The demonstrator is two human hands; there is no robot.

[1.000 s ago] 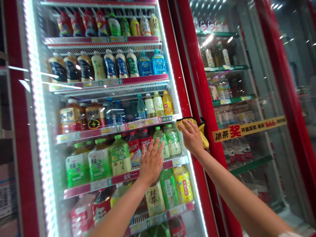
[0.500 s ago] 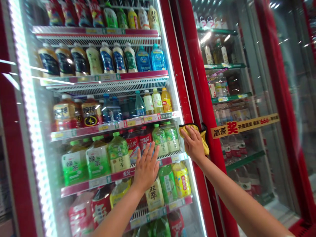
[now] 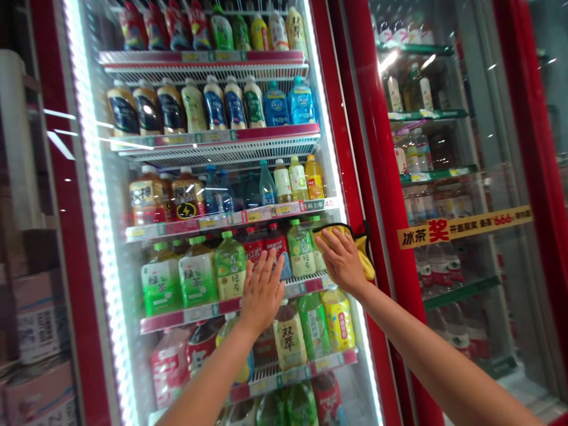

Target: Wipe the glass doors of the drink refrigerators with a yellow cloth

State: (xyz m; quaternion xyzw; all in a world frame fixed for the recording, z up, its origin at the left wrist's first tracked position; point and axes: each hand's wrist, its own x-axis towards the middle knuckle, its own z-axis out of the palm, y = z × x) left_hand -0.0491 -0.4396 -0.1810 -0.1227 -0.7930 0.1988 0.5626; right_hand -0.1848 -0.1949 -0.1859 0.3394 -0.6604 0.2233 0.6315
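Observation:
My left hand [image 3: 262,291] lies flat against the glass door of a lit drinks cooler, fingers stretched out, holding nothing. To its right, my right hand [image 3: 342,260] presses a yellow cloth with black edging [image 3: 364,254] on the glass near the door's right side. Part of the cloth hangs over the red door frame [image 3: 341,148]. Behind the glass, close to my left hand, are a green tea bottle [image 3: 229,266] and dark red bottles [image 3: 277,245]. A cream bottle [image 3: 289,337] stands a shelf lower.
More bottles fill the cooler's shelves [image 3: 213,137]. On the right stands a second red-framed cooler with green-edged shelves [image 3: 461,293] and a yellow printed strip [image 3: 465,228] across its glass. Stacked boxes [image 3: 42,313] are at the far left.
The view has shifted left, so the cooler appears farther right. My right hand and the cloth have moved left across the glass, away from the frame. My left hand stays spread on the glass.

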